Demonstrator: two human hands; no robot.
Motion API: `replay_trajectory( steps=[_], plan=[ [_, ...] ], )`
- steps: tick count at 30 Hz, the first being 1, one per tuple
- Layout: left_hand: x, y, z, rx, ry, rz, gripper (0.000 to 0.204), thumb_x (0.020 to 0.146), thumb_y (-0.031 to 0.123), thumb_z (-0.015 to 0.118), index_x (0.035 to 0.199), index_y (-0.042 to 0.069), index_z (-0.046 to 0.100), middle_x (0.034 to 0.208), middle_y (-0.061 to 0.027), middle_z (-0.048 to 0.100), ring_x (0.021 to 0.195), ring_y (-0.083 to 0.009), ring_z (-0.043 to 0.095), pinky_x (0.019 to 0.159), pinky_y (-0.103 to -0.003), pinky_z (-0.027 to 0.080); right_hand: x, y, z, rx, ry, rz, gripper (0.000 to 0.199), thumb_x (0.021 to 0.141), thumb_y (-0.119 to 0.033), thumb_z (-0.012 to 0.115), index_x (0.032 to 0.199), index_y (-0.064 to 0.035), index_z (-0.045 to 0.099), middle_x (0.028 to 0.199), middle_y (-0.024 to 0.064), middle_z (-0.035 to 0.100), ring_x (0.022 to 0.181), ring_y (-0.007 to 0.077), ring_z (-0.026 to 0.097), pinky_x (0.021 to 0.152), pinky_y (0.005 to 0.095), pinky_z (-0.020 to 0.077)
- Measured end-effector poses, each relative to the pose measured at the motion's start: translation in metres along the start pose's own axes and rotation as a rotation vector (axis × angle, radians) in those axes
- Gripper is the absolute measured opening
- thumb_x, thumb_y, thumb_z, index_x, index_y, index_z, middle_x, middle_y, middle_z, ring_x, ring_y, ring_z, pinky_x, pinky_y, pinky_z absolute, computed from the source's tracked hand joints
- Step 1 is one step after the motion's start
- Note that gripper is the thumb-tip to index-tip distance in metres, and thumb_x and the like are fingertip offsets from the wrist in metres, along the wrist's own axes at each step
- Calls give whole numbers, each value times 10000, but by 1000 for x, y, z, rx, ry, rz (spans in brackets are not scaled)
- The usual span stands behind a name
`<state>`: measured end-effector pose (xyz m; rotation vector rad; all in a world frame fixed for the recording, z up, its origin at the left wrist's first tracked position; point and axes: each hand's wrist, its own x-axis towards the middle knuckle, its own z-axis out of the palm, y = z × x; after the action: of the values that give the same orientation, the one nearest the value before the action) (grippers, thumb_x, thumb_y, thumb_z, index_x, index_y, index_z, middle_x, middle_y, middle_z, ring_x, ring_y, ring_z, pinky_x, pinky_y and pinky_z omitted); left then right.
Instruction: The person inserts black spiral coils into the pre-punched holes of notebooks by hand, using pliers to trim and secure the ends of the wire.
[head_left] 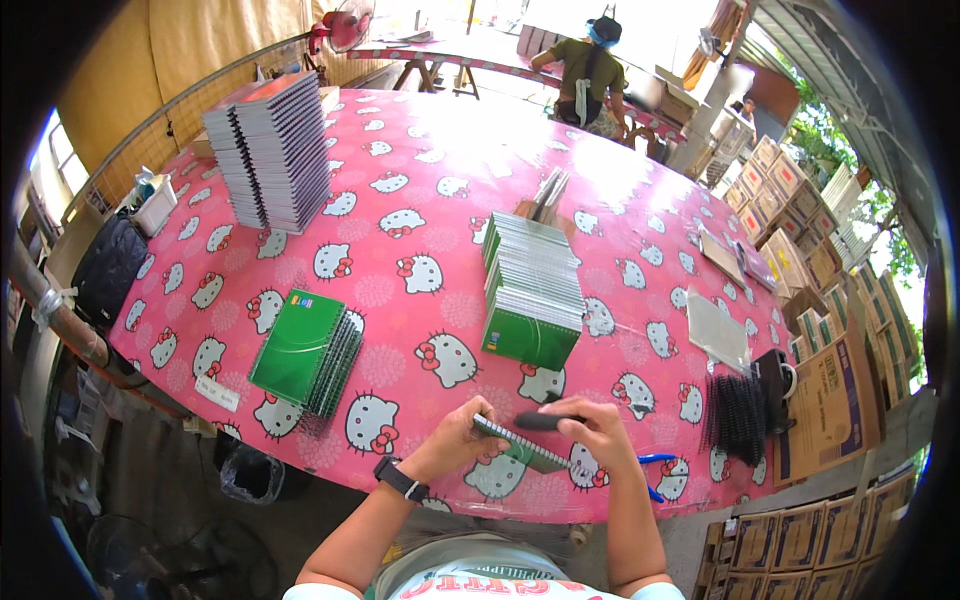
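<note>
At the table's near edge, my left hand [455, 445], with a black watch on its wrist, is closed on a green-covered notebook [530, 450]. The notebook is tilted, its row of binding holes or rings facing up. Over its bound edge, my right hand [598, 432] grips a dark elongated object [540, 421], whose exact kind I cannot make out. Ahead lies a long row of green notebooks [532, 290]. To the left sits a smaller pile of green spiral notebooks [305, 350] with black coils. A bundle of black binding coils [735, 415] lies to the right.
A tall stack of spiral-bound books [270, 150] rises at the far left of the pink patterned table [400, 330]. Blue pens [655, 458] lie by my right forearm. Cardboard boxes [830, 400] stand beyond the right edge. Another person [590, 75] works at a far table.
</note>
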<state>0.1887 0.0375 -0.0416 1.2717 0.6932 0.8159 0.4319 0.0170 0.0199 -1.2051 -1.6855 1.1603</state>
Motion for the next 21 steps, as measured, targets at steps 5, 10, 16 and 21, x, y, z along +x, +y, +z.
replay_trajectory(
  steps=[5, 10, 16, 21],
  plan=[
    [-5, 1, -2, 9, -11, -54, 275, 836, 0, 673, 936, 65, 425, 863, -22, 555, 788, -93, 630, 616, -229, 580, 0, -7, 5, -114, 14, 4, 228, 817, -170, 691, 998, -32, 699, 997, 100, 697, 920, 188, 640, 768, 300, 503],
    [1, 14, 14, 209, 10, 21, 330, 807, 50, 721, 968, 51, 433, 783, -48, 556, 683, -105, 582, 564, -268, 497, -22, -6, -17, -650, 300, -188, 225, 772, -166, 730, 957, -44, 696, 994, 93, 694, 1013, 244, 606, 829, 343, 486],
    [1, 48, 41, 454, 197, 397, 296, 744, 69, 768, 913, 22, 530, 757, -98, 562, 649, -192, 582, 591, -313, 469, -16, -56, 40, -340, 283, -273, 282, 748, -137, 752, 1001, -54, 660, 921, 91, 665, 921, 258, 595, 800, 361, 477],
    [-9, 59, 38, 338, 225, 250, 241, 733, 77, 777, 839, 15, 569, 773, -102, 592, 696, -194, 608, 599, -304, 474, -11, -56, 46, -242, 268, -333, 294, 739, -100, 761, 1000, -34, 644, 923, 95, 654, 820, 257, 600, 716, 333, 482]
  ],
)
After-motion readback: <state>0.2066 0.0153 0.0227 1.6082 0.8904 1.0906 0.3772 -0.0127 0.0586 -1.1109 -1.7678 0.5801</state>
